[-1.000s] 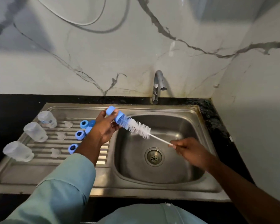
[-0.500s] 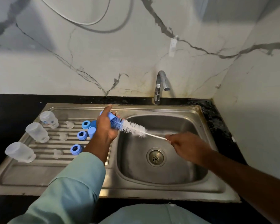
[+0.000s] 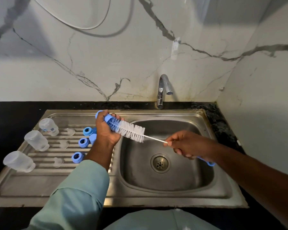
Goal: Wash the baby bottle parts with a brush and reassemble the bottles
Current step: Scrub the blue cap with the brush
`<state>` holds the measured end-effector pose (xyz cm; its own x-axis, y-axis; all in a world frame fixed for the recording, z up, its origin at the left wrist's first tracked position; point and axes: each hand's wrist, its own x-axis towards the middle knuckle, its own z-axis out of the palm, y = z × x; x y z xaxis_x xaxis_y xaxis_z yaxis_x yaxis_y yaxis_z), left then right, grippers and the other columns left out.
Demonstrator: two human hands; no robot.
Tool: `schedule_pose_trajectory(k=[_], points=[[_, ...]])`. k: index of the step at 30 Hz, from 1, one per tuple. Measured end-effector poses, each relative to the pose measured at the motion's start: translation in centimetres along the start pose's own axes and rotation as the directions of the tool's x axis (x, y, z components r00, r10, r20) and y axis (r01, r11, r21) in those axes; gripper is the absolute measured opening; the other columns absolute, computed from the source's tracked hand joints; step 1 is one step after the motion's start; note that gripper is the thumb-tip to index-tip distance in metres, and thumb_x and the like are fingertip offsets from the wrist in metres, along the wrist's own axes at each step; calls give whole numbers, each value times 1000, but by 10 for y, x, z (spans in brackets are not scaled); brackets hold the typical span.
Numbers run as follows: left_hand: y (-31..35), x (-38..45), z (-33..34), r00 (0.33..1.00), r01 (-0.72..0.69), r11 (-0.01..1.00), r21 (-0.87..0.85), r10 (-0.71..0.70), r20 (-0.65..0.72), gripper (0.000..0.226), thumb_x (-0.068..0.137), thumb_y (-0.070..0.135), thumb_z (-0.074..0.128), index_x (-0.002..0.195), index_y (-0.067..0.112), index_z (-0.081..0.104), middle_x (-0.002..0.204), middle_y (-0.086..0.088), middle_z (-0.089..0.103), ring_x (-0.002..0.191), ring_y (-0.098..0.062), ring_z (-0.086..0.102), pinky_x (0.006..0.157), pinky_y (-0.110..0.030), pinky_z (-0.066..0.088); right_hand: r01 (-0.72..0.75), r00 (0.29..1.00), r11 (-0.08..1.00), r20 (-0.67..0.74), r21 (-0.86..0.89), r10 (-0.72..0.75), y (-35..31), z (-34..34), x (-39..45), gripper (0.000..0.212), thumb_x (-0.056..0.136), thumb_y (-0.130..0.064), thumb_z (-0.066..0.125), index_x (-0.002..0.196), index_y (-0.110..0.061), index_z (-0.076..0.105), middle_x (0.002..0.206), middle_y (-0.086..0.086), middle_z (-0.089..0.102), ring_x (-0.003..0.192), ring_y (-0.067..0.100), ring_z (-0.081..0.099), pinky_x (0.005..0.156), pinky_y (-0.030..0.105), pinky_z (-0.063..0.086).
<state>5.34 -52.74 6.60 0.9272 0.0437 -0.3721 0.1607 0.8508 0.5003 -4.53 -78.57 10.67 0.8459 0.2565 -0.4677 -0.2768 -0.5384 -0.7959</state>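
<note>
The blue bottle part (image 3: 108,119), a cap or collar by the look of it, was held above the left edge of the basin with the left hand (image 3: 106,131) wrapped around it, fingers (image 3: 118,117) curled over its top. The brush (image 3: 131,130) had its blue-tinted bristle tip pushed into the part's mouth, the white bristles still outside; its thin wire stem ran right to the right hand (image 3: 188,144), which pinched it near the handle, the blue handle end (image 3: 209,163) poking out beyond the palm.

On the ribbed drainboard (image 3: 40,180) to the left lay three clear bottles (image 3: 36,140) on their sides, three blue collars (image 3: 83,142), a further blue piece beside them, and several clear nipples (image 3: 64,144). None was screwed together, so by my judgement the job was in the scrubbing stage, with reassembly of all bottles yet to come.

Whether the parts on the drainboard had been washed could not be told. The tap (image 3: 162,90) showed no visible stream, and no suds could be seen. Most of the held part was hidden by the left hand, so its exact kind stayed uncertain.
</note>
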Motion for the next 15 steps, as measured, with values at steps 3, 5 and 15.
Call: schedule_pose_trajectory(k=[3, 5, 15], points=[[7, 8, 0, 982, -15, 1000, 6, 16, -190, 18, 84, 20, 62, 71, 16, 48, 59, 0, 49, 49, -13, 53, 58, -26, 50, -49, 929, 672, -281, -739, -241, 12, -1, 4, 35, 90, -48, 56, 118, -27, 60, 101, -4, 65, 93, 17, 63, 77, 29, 44], [14, 16, -6, 971, -3, 999, 46, 14, -238, 18, 82, 22, 65, 79, 16, 48, 65, -1, 51, 54, -16, 56, 68, -34, 55, -88, 784, 597, -425, -797, -453, 20, -3, -7, 32, 93, -45, 51, 118, -26, 58, 109, -2, 65, 99, 21, 61, 76, 28, 43], [6, 13, -5, 992, 120, 991, 57, -118, -33, 20, 89, 33, 61, 88, 14, 56, 83, -5, 65, 87, -21, 65, 99, -39, 48, 4, 988, 966, -152, 259, 36, 54, -8, -1, 28, 93, -25, 58, 70, -10, 62, 47, -5, 41, 39, 4, 33, 40, 17, 29]])
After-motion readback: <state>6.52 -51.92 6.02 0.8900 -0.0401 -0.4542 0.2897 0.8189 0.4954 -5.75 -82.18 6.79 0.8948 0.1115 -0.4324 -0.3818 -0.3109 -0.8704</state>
